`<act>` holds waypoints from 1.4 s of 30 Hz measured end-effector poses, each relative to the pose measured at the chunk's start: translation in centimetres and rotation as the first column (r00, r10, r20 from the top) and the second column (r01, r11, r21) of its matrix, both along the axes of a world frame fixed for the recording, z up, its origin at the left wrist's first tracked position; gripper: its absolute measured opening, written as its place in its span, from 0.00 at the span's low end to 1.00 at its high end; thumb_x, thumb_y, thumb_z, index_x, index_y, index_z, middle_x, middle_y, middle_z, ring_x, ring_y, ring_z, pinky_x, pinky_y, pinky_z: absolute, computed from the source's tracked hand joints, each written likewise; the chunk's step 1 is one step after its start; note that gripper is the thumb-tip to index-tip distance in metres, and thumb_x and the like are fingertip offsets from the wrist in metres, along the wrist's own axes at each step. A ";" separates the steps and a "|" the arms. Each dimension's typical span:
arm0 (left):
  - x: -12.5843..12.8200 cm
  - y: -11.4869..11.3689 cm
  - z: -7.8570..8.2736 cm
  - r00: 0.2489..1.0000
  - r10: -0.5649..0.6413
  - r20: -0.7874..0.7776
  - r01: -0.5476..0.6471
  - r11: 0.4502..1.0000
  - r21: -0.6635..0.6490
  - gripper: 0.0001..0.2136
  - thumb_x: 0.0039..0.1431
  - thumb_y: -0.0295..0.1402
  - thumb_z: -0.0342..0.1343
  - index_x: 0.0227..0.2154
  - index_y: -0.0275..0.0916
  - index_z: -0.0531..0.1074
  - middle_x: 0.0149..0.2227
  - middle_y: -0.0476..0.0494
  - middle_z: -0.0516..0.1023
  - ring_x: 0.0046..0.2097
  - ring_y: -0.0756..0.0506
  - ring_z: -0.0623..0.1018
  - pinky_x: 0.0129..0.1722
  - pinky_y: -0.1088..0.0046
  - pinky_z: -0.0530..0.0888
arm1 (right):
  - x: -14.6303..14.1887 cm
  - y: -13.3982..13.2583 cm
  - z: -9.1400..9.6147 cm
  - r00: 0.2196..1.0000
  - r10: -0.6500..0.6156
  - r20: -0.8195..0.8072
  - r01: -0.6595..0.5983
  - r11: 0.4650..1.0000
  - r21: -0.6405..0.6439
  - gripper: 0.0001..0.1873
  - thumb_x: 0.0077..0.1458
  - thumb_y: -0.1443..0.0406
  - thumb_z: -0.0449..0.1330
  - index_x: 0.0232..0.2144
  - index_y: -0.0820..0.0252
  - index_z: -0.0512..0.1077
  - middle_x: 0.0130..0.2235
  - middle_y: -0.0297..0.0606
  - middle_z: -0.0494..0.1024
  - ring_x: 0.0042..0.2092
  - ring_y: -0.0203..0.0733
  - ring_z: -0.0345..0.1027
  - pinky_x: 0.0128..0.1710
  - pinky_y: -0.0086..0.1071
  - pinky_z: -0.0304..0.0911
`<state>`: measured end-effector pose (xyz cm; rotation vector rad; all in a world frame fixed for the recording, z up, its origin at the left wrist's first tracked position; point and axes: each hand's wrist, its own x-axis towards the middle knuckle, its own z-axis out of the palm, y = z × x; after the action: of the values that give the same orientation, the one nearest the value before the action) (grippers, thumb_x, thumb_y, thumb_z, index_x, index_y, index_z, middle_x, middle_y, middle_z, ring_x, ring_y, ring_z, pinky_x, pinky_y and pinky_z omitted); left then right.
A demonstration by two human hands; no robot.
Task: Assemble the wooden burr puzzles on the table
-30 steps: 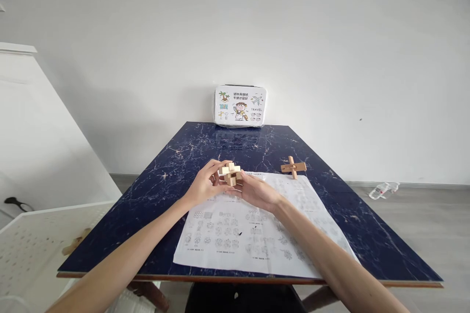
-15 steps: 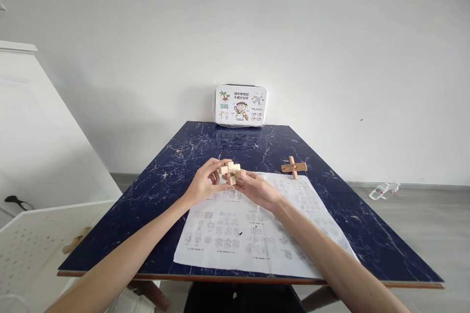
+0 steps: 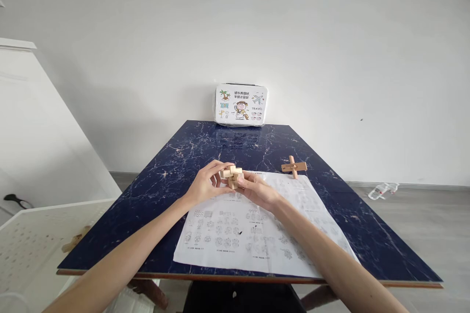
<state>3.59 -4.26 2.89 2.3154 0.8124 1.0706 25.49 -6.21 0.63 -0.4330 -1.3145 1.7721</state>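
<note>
Between my two hands I hold a pale wooden burr puzzle [image 3: 232,176] made of interlocking notched sticks, a little above the paper. My left hand [image 3: 205,181] grips it from the left, thumb below and fingers over the top. My right hand [image 3: 257,190] is closed on its right side, with the thumb pressed against the front. Some of the puzzle is covered by my fingers. Under my hands lies a creased instruction sheet [image 3: 227,254] printed with rows of small diagrams. A brown wooden cross-shaped puzzle [image 3: 293,167] rests at the sheet's upper right edge.
The dark blue marbled table [image 3: 157,166] narrows toward the wall. At its far end a white case [image 3: 241,105] with cartoon prints stands against the wall. Left of the table is a white perforated basket [image 3: 33,249] with wooden pieces. Clear plastic packaging [image 3: 383,190] lies on the floor at right.
The burr puzzle has been turned slightly and lowered a little in my hands. My right thumb has shifted onto its front. Both hands still grip it.
</note>
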 end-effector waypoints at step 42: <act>0.1 0.0 -0.1 0.991 -0.038 0.127 0.076 0.948 -0.309 0.34 0.50 0.41 0.72 0.60 0.38 0.71 0.47 0.40 0.80 0.38 0.46 0.79 0.45 0.61 0.80 | 0.2 0.1 -0.4 0.720 -0.578 0.384 0.297 0.756 0.583 0.20 0.70 0.48 0.48 0.37 0.56 0.67 0.24 0.29 0.71 0.25 0.36 0.67 0.30 0.32 0.62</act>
<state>3.65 -4.24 2.78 1.9783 0.7998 0.9665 25.68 -6.08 0.23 -0.9337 -1.7961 0.8612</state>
